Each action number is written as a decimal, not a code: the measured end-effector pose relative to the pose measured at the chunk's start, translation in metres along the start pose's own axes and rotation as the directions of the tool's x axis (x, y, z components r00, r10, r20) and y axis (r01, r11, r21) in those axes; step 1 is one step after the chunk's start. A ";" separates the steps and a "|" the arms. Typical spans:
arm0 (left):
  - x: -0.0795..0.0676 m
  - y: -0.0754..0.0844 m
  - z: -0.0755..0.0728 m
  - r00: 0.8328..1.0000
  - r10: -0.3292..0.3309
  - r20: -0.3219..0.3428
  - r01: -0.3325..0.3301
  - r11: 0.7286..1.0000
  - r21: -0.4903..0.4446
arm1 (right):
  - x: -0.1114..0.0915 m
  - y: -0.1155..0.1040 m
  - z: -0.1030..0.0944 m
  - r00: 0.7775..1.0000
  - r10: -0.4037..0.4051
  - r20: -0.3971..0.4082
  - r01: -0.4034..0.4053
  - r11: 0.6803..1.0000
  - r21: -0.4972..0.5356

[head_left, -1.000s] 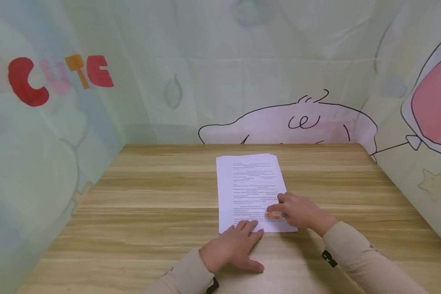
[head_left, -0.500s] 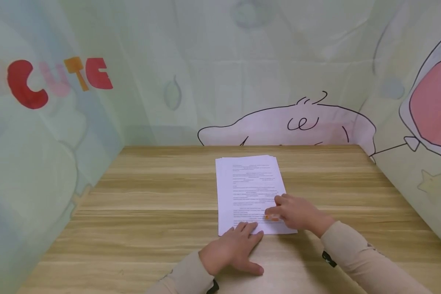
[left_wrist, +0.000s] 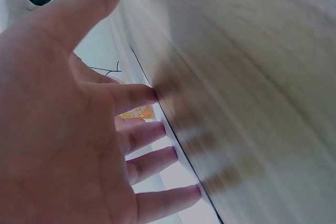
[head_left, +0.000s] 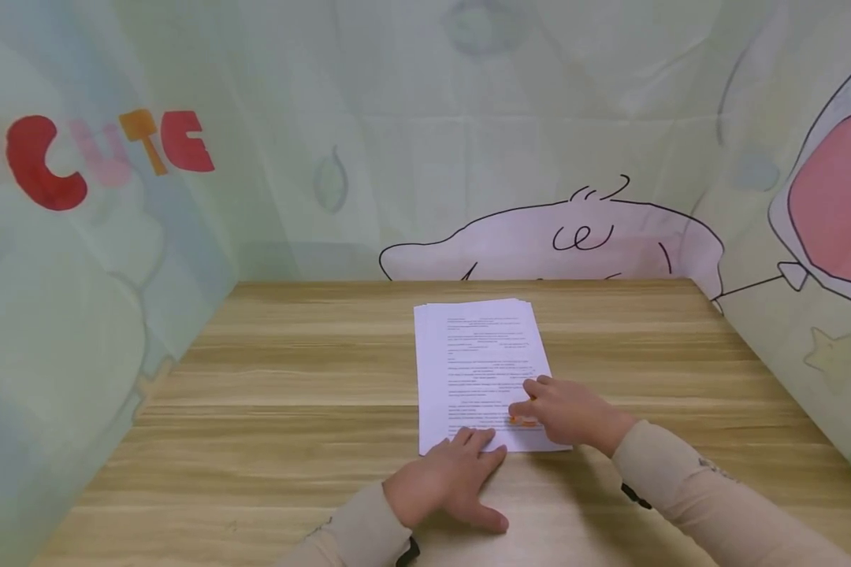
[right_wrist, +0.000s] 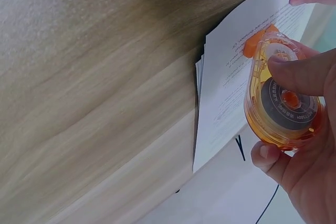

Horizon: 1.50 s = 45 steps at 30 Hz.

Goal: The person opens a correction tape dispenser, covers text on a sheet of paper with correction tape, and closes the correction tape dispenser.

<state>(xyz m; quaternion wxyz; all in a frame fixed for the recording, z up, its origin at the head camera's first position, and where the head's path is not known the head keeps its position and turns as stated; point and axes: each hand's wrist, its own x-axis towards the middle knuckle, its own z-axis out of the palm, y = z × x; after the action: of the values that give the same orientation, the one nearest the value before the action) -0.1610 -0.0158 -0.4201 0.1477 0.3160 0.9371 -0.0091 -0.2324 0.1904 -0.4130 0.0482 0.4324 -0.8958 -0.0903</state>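
Observation:
A stack of printed paper sheets lies on the wooden table, its edges slightly uneven. My right hand grips a transparent orange correction tape between thumb and fingers. In the right wrist view its grey reel shows through the casing, and its orange tip end is at the printed text; whether the tip touches the paper I cannot tell. My left hand rests at the near edge of the stack, fingers spread and fairly straight. The left wrist view shows its fingertips along the paper's edge, thumb held apart.
The wooden table surrounds the stack. Printed fabric walls with cartoon figures and coloured letters enclose its back and both sides. Each wrist wears a dark strap, partly covered by beige sleeves.
My right hand has shifted slightly left over the lower lines of print, still holding the correction tape. The left hand stays in place on the paper. The head view has shifted a little.

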 end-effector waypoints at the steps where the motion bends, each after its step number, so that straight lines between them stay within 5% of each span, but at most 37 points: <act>1: 0.000 0.000 0.000 1.000 -0.001 0.001 0.001 1.000 -0.003 | 0.000 0.000 0.000 1.000 0.000 0.006 0.000 1.000 -0.001; 26: 0.002 -0.001 0.002 1.000 0.000 0.008 0.000 1.000 -0.008 | -0.011 0.008 -0.005 0.995 0.048 0.088 -0.049 0.999 0.014; 35: 0.000 -0.001 0.001 1.000 0.002 -0.001 -0.002 1.000 0.003 | -0.025 0.016 -0.004 1.000 0.010 -0.014 -0.011 1.000 -0.017; 45: -0.001 -0.001 0.001 1.000 0.003 0.008 -0.002 1.000 -0.019 | -0.036 0.022 -0.003 0.999 0.026 -0.024 -0.025 0.999 0.040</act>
<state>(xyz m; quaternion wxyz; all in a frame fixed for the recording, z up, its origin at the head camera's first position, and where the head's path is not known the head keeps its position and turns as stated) -0.1610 -0.0171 -0.4208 0.1547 0.3158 0.9361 -0.0015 -0.2268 0.2319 -0.4062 0.0516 0.4227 -0.9023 -0.0664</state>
